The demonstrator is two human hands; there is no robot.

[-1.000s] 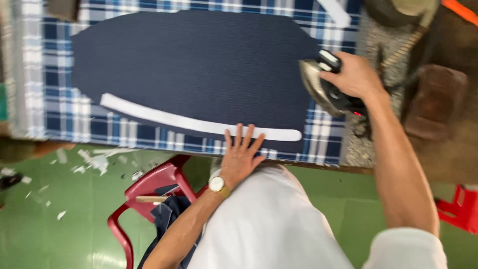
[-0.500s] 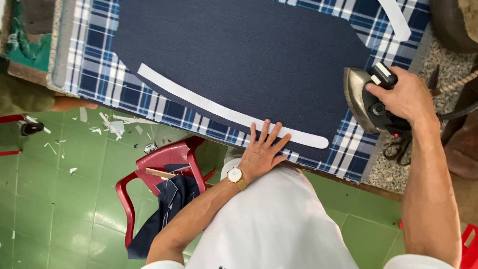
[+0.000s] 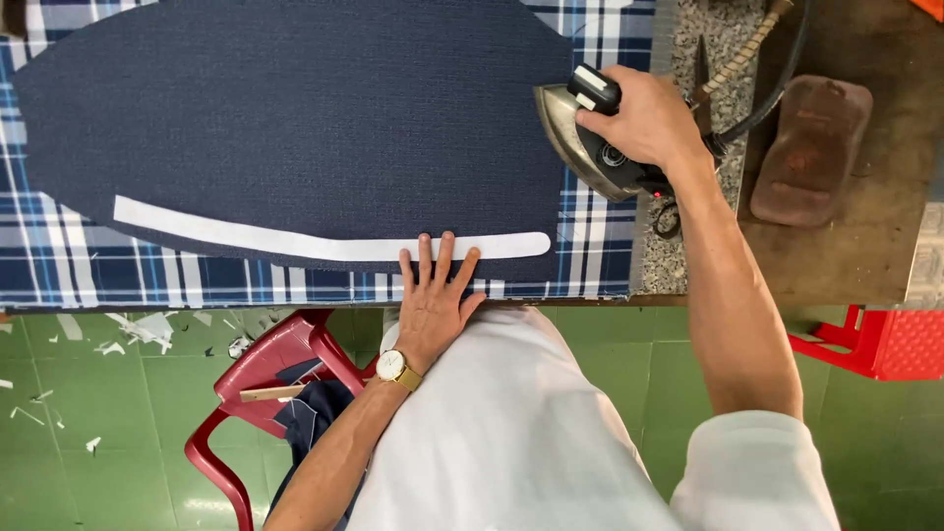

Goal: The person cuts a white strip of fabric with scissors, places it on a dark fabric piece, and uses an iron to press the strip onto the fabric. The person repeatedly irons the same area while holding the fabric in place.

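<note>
Swung leftward, iron point(image 3: 580, 138) in right hand point(image 3: 644, 118) touches navy cloth point(image 3: 295, 118).

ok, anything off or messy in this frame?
Mostly tidy. White paper scraps litter the green floor under the table edge. The white strip lies flat along the navy fabric, left hand on it; right hand grips the iron.

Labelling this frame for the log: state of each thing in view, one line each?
left hand: flat, fingers spread, pressing the white strip
right hand: closed round the iron handle
iron: tip on the fabric edge, tilt unclear
navy fabric: spread flat on the checked cover
white strip: lying flat along fabric's near edge
red chair: upright, dark cloth draped on it
</note>
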